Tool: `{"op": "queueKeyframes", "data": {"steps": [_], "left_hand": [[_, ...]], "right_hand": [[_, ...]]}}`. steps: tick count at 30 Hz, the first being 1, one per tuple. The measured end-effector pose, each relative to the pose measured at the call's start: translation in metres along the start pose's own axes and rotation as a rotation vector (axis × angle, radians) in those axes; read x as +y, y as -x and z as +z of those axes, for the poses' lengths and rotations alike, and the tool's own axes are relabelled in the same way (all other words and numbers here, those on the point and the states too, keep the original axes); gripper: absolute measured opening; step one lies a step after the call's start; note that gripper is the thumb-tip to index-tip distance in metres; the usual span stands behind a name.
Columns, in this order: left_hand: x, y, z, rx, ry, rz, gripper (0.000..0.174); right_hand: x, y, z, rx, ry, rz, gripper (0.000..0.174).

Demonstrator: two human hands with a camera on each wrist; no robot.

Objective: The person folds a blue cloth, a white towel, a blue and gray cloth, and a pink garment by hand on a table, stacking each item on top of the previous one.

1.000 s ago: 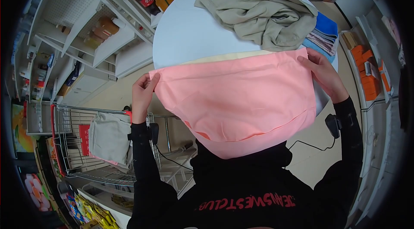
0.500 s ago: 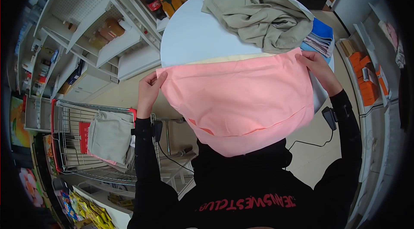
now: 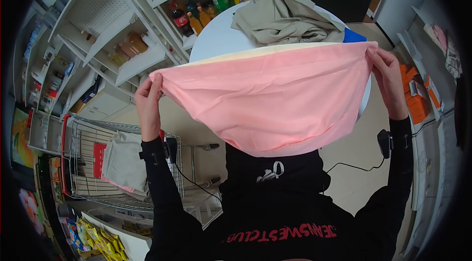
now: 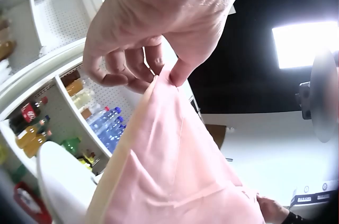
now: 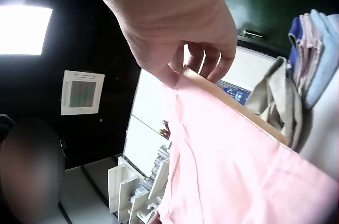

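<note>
Between both hands hangs a pink cloth [image 3: 265, 98], its upper edge stretched across and its lower part sagging towards the chest. Cream fabric [image 4: 117, 176] shows along its back side. My left hand [image 3: 148, 103] pinches one upper corner between thumb and fingers, as the left wrist view shows close up. At the opposite corner, my right hand [image 3: 388, 79] pinches the edge the same way. Behind the cloth, a crumpled khaki garment [image 3: 280, 20] lies on the round white table [image 3: 211, 39]. Folded cloths [image 5: 312, 54] are stacked beside it, mostly hidden in the head view.
To the left stands a shopping cart [image 3: 81, 162] with folded grey fabric [image 3: 125, 160] in it. Shelves with bottles [image 3: 181, 19] rise beyond the table. Orange boxes [image 3: 418, 108] sit on a shelf at the right. A cable [image 3: 189, 180] hangs near the left forearm.
Both hands have moved farther apart and the right one higher, so the cloth is stretched wider and its lower edge has risen. It now covers most of the folded stack in the head view.
</note>
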State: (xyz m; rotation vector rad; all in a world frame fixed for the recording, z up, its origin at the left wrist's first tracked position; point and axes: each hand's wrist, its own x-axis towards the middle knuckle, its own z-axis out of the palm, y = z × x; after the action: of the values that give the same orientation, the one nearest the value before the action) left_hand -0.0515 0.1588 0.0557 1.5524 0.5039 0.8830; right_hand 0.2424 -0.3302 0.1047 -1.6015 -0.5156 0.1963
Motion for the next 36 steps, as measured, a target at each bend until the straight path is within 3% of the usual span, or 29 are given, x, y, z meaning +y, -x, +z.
{"op": "queueKeyframes", "data": {"steps": [4, 6, 10, 12, 17, 25, 29, 32, 36], "left_hand": [[0.054, -0.011, -0.001, -0.009, 0.008, 0.187, 0.034], [0.085, -0.02, 0.002, 0.007, 0.003, 0.235, 0.036], [0.146, -0.036, 0.014, 0.07, 0.068, 0.366, 0.039], [0.173, -0.048, 0.015, 0.047, 0.105, 0.438, 0.038], [0.215, -0.037, 0.014, 0.032, 0.188, 0.617, 0.037], [0.236, 0.012, -0.003, 0.029, 0.113, 0.739, 0.033], [0.234, 0.025, -0.009, 0.034, 0.081, 0.714, 0.033], [0.229, 0.017, -0.005, 0.047, 0.068, 0.723, 0.033], [0.201, -0.005, 0.002, 0.073, -0.077, 0.748, 0.035]], "right_hand": [[-0.037, -0.001, -0.012, 0.014, 0.032, -0.139, 0.034], [-0.058, -0.012, -0.02, 0.101, -0.069, -0.306, 0.033], [-0.121, -0.008, -0.005, 0.193, -0.16, -0.439, 0.037], [-0.154, 0.0, 0.001, 0.217, 0.081, -0.497, 0.035], [-0.173, 0.001, 0.001, 0.139, -0.077, -0.625, 0.034], [-0.189, 0.02, -0.028, 0.313, 0.0, -0.809, 0.035], [-0.186, 0.04, -0.02, 0.348, 0.033, -0.758, 0.039], [-0.189, 0.057, -0.003, 0.328, 0.034, -0.603, 0.051], [-0.135, -0.001, -0.026, 0.255, 0.206, -0.641, 0.037]]}}
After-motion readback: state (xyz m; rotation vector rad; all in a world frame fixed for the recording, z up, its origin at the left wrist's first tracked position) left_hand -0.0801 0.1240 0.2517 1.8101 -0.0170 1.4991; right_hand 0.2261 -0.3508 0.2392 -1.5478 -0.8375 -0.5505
